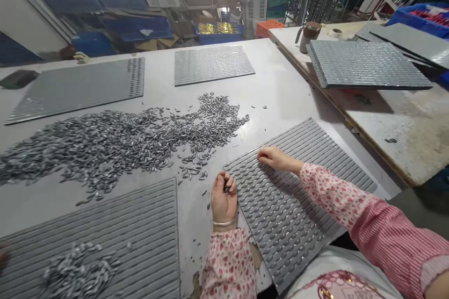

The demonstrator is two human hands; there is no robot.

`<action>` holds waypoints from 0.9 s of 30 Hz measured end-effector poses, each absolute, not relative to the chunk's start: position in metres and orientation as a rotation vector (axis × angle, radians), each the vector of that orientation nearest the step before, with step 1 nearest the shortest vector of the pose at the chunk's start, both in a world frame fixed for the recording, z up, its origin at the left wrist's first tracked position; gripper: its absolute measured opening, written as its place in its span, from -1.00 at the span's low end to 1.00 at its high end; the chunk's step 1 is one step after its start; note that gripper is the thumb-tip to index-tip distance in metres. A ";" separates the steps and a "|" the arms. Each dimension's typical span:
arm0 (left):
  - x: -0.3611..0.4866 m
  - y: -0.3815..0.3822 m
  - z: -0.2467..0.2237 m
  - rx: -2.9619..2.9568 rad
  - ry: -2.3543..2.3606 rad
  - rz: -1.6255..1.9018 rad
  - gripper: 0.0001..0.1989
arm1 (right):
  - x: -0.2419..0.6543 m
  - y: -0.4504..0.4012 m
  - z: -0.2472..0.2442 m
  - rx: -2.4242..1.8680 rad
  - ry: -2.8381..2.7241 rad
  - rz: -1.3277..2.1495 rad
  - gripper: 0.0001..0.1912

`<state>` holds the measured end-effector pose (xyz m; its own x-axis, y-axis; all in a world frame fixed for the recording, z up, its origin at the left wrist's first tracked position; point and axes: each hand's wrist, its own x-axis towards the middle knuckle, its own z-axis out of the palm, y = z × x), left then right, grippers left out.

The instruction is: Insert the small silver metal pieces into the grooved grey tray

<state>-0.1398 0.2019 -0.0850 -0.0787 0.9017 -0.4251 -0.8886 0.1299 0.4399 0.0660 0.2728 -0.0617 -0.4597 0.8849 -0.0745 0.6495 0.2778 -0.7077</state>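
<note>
A grey ridged board [312, 163] lies at an angle before me, its near-left part covered with rows of small spindle-shaped grey pieces [280, 215]. My left hand [223, 198], palm up by the board's left edge, is curled around a few dark grey pieces [226, 184]. Over the board's upper left, my right hand [275, 158] has its fingertips pinched together at the ridges, near the end of the filled rows. Whatever is between those fingertips is hidden. A broad loose heap of the same pieces [122, 145] spreads across the table to the left.
Another ridged board [147, 224] with a small pile of pieces [82, 268] lies at lower left; a person's fingertips [3, 258] show at its edge. Further boards [87, 81] [212, 63] lie at the back. On the right-hand table are stacked boards [368, 63] and a brown-lidded jug [310, 37].
</note>
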 end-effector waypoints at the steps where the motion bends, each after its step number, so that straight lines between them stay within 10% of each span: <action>1: -0.141 0.201 -0.086 0.047 0.701 1.469 -0.87 | 0.065 0.274 -0.061 -1.385 -2.278 0.946 -0.88; 19: -0.133 0.191 -0.077 0.124 0.881 1.343 -0.75 | 0.055 0.268 -0.070 -1.528 -2.376 0.538 -0.96; 27: -0.116 0.188 -0.077 0.242 0.931 1.252 -0.70 | 0.034 0.243 -0.053 -0.944 -2.042 1.171 -0.80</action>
